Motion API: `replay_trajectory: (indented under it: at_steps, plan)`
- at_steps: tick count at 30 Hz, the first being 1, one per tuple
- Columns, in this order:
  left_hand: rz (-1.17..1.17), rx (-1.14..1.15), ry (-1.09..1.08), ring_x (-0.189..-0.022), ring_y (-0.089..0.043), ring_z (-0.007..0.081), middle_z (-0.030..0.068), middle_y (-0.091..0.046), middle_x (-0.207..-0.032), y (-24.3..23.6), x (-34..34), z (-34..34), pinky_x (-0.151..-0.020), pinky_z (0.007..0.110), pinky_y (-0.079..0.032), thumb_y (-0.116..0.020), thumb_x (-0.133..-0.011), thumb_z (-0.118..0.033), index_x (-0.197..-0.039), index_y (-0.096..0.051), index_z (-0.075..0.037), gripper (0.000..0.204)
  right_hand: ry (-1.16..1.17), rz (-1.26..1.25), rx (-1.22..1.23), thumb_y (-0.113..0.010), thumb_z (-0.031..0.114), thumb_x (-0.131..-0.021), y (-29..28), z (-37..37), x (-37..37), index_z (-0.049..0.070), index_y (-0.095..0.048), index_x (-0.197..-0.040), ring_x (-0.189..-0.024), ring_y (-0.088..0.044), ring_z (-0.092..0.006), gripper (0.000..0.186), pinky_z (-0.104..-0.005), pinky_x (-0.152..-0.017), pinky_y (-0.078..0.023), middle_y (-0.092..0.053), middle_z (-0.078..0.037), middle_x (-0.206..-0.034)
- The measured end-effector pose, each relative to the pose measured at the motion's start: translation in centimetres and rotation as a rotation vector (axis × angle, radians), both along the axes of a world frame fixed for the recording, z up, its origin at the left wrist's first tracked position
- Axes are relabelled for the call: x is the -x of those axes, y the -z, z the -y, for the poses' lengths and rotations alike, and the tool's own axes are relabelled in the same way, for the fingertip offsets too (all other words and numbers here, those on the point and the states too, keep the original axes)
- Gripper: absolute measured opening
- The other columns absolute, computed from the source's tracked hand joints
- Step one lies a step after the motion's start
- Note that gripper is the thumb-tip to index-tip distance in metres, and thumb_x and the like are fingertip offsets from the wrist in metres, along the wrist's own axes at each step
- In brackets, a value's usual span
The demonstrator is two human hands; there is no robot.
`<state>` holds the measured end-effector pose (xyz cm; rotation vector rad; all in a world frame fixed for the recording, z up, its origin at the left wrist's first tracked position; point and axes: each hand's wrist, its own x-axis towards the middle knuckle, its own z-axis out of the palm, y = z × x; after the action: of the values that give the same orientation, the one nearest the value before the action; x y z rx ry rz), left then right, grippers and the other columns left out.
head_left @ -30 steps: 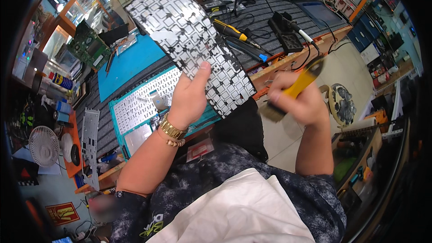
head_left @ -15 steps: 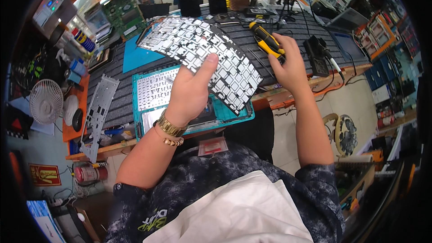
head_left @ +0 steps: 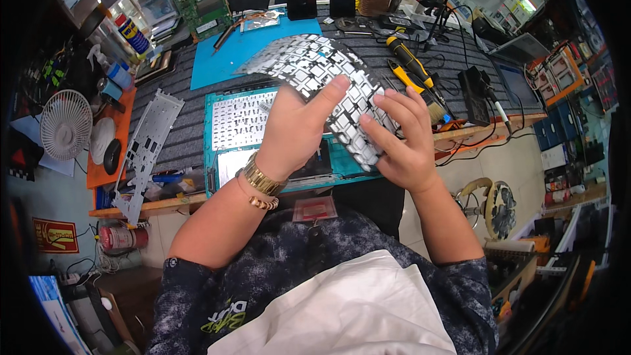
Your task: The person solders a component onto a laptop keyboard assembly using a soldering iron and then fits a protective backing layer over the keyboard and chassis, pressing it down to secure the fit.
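My left hand (head_left: 292,128) grips a thin, flexible keyboard sheet (head_left: 312,62) patterned with white key-shaped squares and black gaps, its thumb on top. The sheet is bent, its far left end arching over the bench. My right hand (head_left: 409,148) holds the near right end, fingertips on the upper face; its thumb is mostly hidden. Beneath, a teal laptop casing (head_left: 210,133) lies at the bench's front edge, partly covered by the sheet and my left hand. A white perforated plate (head_left: 236,118) shows inside it.
A long grey metal plate (head_left: 150,144) lies left of the casing, overhanging the front edge. Yellow-and-black screwdrivers (head_left: 411,59) rest to the right, near a black holder (head_left: 474,95) with cables. Behind are a blue mat (head_left: 213,69) and a green circuit board (head_left: 200,3). A white fan (head_left: 66,125) stands left.
My right hand has moved left from the screwdrivers onto the sheet's near end and closed on it. The sheet has bent more and its surface has turned. The view has shifted slightly.
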<state>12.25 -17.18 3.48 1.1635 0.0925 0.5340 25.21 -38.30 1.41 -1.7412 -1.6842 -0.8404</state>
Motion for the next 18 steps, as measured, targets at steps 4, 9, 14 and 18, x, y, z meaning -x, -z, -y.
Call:
replay_trajectory:
  at_steps: [4, 9, 14, 18]
  plan:
    - [-0.043, -0.038, 0.078, -0.107, -0.079, 0.0160, 0.0079, -0.079, -0.126, -1.2, 1.7, -1.3, -0.083, 0.034, -0.070, -0.083, -0.114, -0.026, -0.134, -0.069, 0.003, 0.037, -0.068, -0.059, -0.151, -0.085, 0.008, -0.090, -1.3, -1.3, 0.3, 0.006, -0.086, -0.129, -0.117, -0.080, -0.0377, 0.039, -0.0582, -0.117, -0.057, -0.084, -0.014, -0.128]
    - [0.129, -0.070, -0.029, -0.157, -0.061, 0.0409, 0.0118, -0.052, -0.175, 1.2, 3.3, -5.8, -0.117, 0.067, -0.062, -0.060, -0.121, -0.061, -0.179, -0.038, -0.010, 0.080, -0.144, -0.195, -0.316, -0.082, -0.003, -0.094, -3.4, -2.9, -0.6, -0.002, -0.083, -0.129, -0.114, -0.081, -0.0387, 0.036, -0.0487, -0.108, -0.062, -0.084, -0.020, -0.124]
    - [0.065, -0.254, -0.537, -0.151, -0.065, 0.0331, 0.0109, -0.055, -0.172, 1.2, 5.2, -11.7, -0.117, 0.055, -0.064, -0.067, -0.122, -0.030, -0.175, -0.043, -0.006, 0.062, -0.219, -0.889, -0.475, -0.075, 0.001, -0.114, -4.1, -4.2, -1.1, -0.008, -0.080, -0.134, -0.117, -0.074, -0.0168, 0.023, -0.0325, -0.104, -0.057, -0.084, -0.012, -0.127]
    - [0.072, -0.345, -0.579, -0.131, -0.073, 0.0178, 0.0089, -0.072, -0.146, 0.6, 8.6, -17.7, -0.112, 0.037, -0.062, -0.077, -0.117, -0.015, -0.157, -0.062, 0.002, 0.046, -0.352, -1.255, -0.354, -0.080, 0.012, -0.115, -4.6, -6.6, -3.7, -0.005, -0.079, -0.139, -0.119, -0.074, -0.0148, 0.030, -0.0317, -0.108, -0.056, -0.083, -0.009, -0.131]
